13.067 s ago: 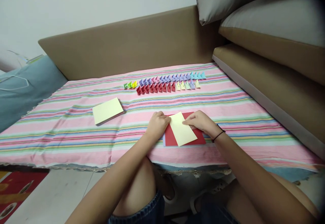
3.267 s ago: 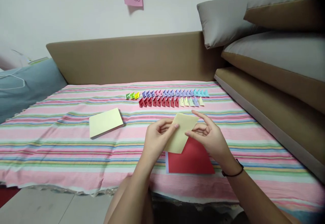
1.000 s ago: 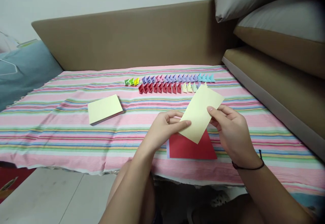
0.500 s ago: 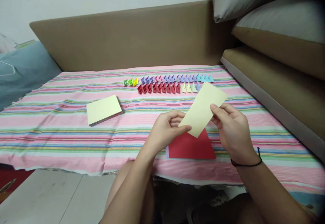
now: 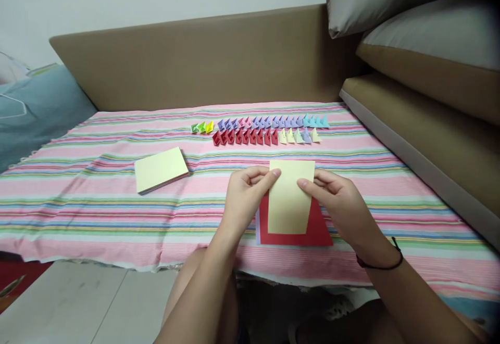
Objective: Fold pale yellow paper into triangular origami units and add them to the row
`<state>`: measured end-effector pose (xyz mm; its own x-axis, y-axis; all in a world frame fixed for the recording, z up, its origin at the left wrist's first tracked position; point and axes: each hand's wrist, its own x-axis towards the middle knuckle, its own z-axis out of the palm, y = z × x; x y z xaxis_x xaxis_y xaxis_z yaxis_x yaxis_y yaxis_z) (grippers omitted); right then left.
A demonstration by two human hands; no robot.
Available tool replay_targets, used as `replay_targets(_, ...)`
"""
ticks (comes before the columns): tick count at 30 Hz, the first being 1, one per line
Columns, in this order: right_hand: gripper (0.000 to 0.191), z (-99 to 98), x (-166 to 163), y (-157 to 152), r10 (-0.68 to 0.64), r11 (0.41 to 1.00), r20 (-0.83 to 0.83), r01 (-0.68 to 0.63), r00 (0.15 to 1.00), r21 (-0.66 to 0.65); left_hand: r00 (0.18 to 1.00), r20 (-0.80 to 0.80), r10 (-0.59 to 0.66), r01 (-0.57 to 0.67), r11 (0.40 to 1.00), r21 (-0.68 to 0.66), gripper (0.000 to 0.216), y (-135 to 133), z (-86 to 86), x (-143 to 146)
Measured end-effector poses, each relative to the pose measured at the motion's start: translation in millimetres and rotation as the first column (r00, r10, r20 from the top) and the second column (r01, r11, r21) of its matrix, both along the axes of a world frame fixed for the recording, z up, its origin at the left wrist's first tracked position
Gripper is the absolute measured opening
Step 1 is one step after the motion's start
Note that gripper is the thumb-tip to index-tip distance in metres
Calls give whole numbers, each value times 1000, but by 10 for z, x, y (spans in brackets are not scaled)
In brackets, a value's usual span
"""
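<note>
A pale yellow sheet of paper [image 5: 289,203] is held upright between my two hands, in front of a red sheet [image 5: 318,232] that lies on the striped cloth. My left hand [image 5: 250,190] pinches its upper left edge, thumb on the face. On the upper right, my right hand [image 5: 338,195] grips it the same way, thumb on the front and fingers behind. A thin lilac edge of another sheet [image 5: 258,232] shows at the left of the red one. Further left lies a stack of pale yellow paper [image 5: 161,169].
Two rows of small folded paper pieces stand along the back: red ones [image 5: 246,137], purple ones [image 5: 287,122], blue ones [image 5: 316,121] and several others. Behind them rises a brown sofa back [image 5: 195,63]. Cushions [image 5: 429,47] are piled at the right, and a blue pillow [image 5: 42,110] is at far left.
The yellow sheet has come down and turned from slanted to nearly straight, now in front of the red sheet. My left thumb has shifted from its lower corner to the upper left edge.
</note>
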<state>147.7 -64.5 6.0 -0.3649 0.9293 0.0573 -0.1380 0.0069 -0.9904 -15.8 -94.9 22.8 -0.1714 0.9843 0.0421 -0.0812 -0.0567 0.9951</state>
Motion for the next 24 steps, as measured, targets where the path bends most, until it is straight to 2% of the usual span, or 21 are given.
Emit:
replay_targets(7, 16, -40, -3, 4, -49, 997, 5, 49, 999, -62, 1000, -6, -22, 22, 999, -35, 28, -8, 16, 25)
replay_targets(24, 19, -80, -4, 7, -77, 997, 61, 78, 995, -21, 1000, -10, -26, 26, 999, -21, 27, -1, 25, 18)
